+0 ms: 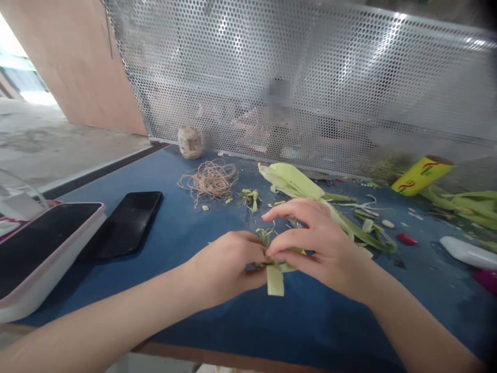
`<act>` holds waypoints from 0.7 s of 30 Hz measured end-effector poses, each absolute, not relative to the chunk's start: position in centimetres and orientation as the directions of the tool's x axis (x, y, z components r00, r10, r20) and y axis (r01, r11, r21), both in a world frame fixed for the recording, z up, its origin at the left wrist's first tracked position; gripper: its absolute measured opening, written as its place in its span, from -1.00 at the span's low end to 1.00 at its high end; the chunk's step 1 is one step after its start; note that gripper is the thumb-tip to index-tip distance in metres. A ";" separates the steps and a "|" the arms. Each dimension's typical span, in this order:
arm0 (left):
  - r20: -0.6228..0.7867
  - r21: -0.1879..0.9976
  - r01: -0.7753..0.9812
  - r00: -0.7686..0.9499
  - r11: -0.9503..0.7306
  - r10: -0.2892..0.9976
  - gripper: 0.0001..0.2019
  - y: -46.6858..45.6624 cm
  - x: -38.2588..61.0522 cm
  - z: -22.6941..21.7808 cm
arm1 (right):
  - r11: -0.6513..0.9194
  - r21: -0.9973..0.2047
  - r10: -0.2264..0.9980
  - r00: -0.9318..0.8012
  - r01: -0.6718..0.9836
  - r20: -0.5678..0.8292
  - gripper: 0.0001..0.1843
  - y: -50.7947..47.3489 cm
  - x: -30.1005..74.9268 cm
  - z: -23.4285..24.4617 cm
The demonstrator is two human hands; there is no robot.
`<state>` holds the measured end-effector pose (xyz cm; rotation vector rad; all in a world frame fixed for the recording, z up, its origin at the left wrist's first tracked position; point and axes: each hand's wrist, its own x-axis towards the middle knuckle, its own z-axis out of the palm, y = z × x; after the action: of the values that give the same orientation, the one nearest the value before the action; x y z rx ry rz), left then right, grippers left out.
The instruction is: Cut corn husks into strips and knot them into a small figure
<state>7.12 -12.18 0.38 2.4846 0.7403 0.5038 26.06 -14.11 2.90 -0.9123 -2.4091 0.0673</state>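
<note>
My left hand (236, 265) is closed on a small bundle of pale green leaf strips (275, 280), held just above the blue table. One flat strip hangs down below the fingers, and frayed thin ends stick up at the top. My right hand (324, 246) meets it from the other side, thumb and fingertips pinching the bundle while the index finger is raised. The middle of the bundle is hidden by fingers. Behind my right hand lies a large folded pale green leaf (293, 181), which looks like a husk. A smaller frayed green piece (251, 198) rests farther back.
A tangle of brown string (213, 181) and a whitish roll (190, 142) sit at the back left. Two phones, one black (126, 225) and one pale-cased (50, 248), lie left. A yellow tube (422, 175), a red bit (407, 239) and a white object (468, 252) are right. Perforated metal (310, 67) stands behind.
</note>
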 end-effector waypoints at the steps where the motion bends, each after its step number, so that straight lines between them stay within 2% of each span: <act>1: 0.209 0.543 0.404 0.785 -0.736 0.584 -0.83 -12.1 7.1 0.3 | 0.784 -0.183 0.593 -0.630 0.593 0.501 -0.83 -14.1 25.9 3.0; 3: 0.214 0.534 0.408 0.782 -0.741 0.585 -0.83 -12.0 7.1 0.2 | 0.789 -0.115 0.566 -0.641 0.604 0.519 -0.82 -14.3 25.6 3.2; 8: 0.210 0.558 0.405 0.775 -0.724 0.596 -0.82 -11.9 7.1 0.5 | 0.778 -0.042 0.561 -0.663 0.627 0.496 -0.79 -14.6 25.2 3.5; 13: 0.205 0.558 0.464 0.726 -0.688 0.656 -0.84 -11.7 7.0 0.5 | 0.780 -0.052 0.563 -0.664 0.623 0.492 -0.79 -14.4 24.8 3.2; 15: 0.216 0.549 0.488 0.702 -0.678 0.679 -0.84 -11.6 6.9 0.4 | 0.758 -0.022 0.582 -0.662 0.651 0.472 -0.79 -14.3 24.4 2.9; 17: 0.220 0.546 0.502 0.686 -0.671 0.693 -0.85 -11.5 6.9 0.3 | 0.743 0.075 0.569 -0.688 0.665 0.451 -0.79 -14.4 23.8 2.6; 19: 0.222 0.562 0.501 0.675 -0.658 0.703 -0.87 -11.4 6.9 0.1 | 0.723 0.222 0.528 -0.731 0.654 0.432 -0.77 -14.4 23.1 2.2; 21: 0.221 0.589 0.497 0.659 -0.637 0.719 -0.79 -11.4 7.0 -0.3 | 0.689 0.364 0.488 -0.772 0.627 0.406 -0.74 -14.5 22.2 1.7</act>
<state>7.00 -11.41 -0.30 2.3898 0.9451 0.6112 22.24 -14.47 1.71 -0.8873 -2.6242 -0.7161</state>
